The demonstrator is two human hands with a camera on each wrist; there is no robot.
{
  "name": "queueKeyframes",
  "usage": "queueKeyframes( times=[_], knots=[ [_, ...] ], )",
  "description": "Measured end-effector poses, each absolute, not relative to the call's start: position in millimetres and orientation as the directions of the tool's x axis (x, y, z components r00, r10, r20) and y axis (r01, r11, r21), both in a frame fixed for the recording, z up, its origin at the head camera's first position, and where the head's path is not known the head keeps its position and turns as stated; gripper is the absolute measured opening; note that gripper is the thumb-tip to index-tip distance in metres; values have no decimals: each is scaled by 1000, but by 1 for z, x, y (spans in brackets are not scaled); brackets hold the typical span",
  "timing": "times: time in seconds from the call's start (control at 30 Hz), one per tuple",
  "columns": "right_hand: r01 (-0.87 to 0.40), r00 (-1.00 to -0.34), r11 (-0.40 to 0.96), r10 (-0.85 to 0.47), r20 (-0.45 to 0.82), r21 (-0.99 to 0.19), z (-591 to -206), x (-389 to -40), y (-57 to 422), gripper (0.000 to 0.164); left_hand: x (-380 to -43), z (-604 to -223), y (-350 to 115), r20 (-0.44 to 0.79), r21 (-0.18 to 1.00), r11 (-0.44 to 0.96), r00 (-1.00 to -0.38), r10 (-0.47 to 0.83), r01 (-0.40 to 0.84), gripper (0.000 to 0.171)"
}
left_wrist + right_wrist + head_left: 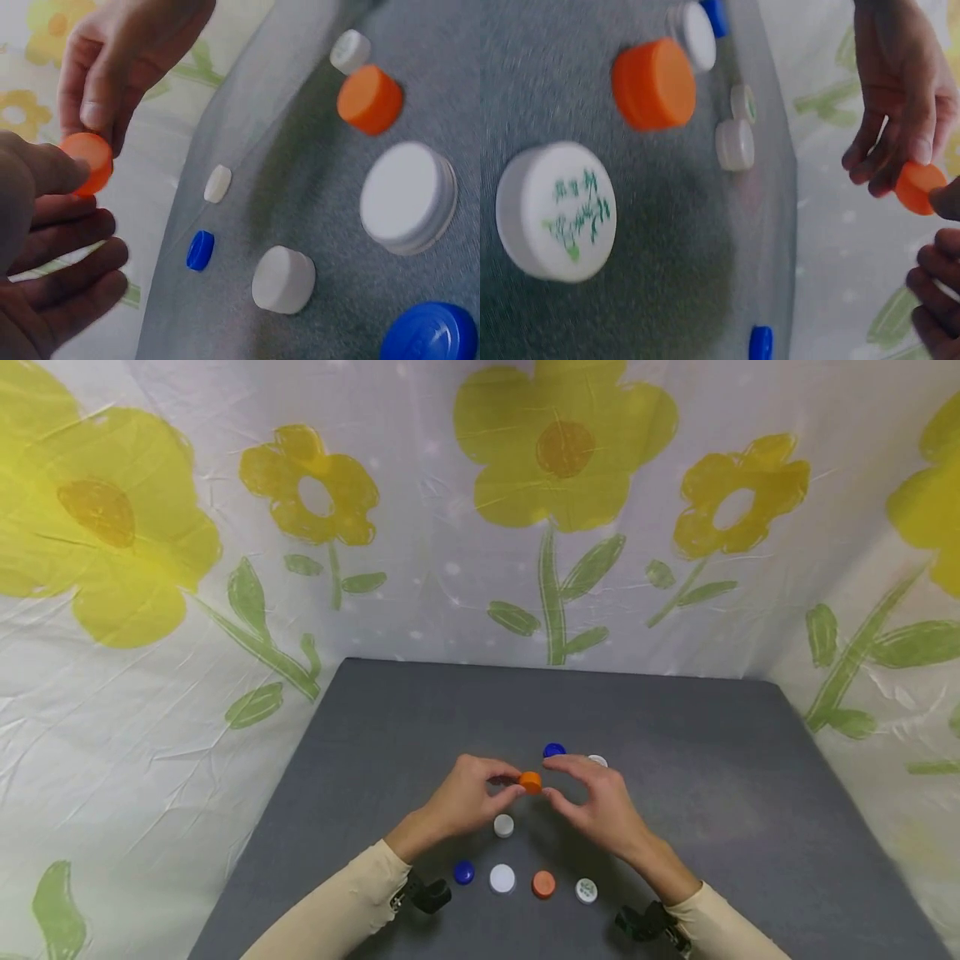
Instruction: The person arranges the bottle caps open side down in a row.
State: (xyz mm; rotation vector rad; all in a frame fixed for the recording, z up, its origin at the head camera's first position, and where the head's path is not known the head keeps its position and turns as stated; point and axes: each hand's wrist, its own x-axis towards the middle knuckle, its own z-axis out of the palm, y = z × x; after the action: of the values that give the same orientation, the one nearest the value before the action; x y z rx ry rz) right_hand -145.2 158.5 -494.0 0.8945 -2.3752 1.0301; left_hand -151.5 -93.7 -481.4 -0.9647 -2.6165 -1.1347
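Note:
My left hand [468,793] pinches an orange bottle cap [530,782] between thumb and fingers above the table, its round face showing in the left wrist view. Close by on the other side is my right hand [600,802], thumb and fingers spread apart around the cap's edge. In the right wrist view its thumb overlaps the orange cap [920,187]; whether it touches is hard to tell. Beneath the hands lies a small white cap [504,826]. Nearer me are a blue cap [463,872], a larger white cap [502,878], another orange cap [543,884] and a green-printed white cap [587,891].
Beyond the right hand lie a blue cap [554,749] and a white cap [597,761], both partly covered by its fingers. The dark grey table [420,710] meets a flower-patterned cloth [427,627] at its back and sides.

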Motion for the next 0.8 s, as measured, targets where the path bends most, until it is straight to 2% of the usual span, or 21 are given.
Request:
queueKeyframes(
  times=[0.17, 0.33, 0.43, 0.53, 0.67, 0.8],
  knots=[
    [-818, -558, 463, -501, 662, -340, -495, -149, 158, 59, -151, -479, -96, 203, 724, 512, -852, 482, 462, 17],
    [-852, -502, 441, -540, 675, -281, -500, -149, 156, 58, -151, -479, -97, 114, 772, 503, -863, 492, 388, 17],
    [-846, -513, 446, -538, 669, -291, -501, -147, 155, 53, -151, -479, -96, 93, 777, 504, -861, 499, 376, 19],
    [-822, -553, 467, -518, 652, -326, -501, -146, 156, 47, -151, -478, -95, 118, 760, 510, -857, 501, 403, 22],
    [-789, -595, 498, -475, 648, -360, -499, -145, 158, 41, -151, -476, -92, 235, 672, 531, -829, 508, 516, 26],
    [-767, -624, 510, -451, 638, -389, -499, -144, 160, 40, -152, -474, -86, 370, 528, 540, -750, 549, 655, 28]
  ],
)
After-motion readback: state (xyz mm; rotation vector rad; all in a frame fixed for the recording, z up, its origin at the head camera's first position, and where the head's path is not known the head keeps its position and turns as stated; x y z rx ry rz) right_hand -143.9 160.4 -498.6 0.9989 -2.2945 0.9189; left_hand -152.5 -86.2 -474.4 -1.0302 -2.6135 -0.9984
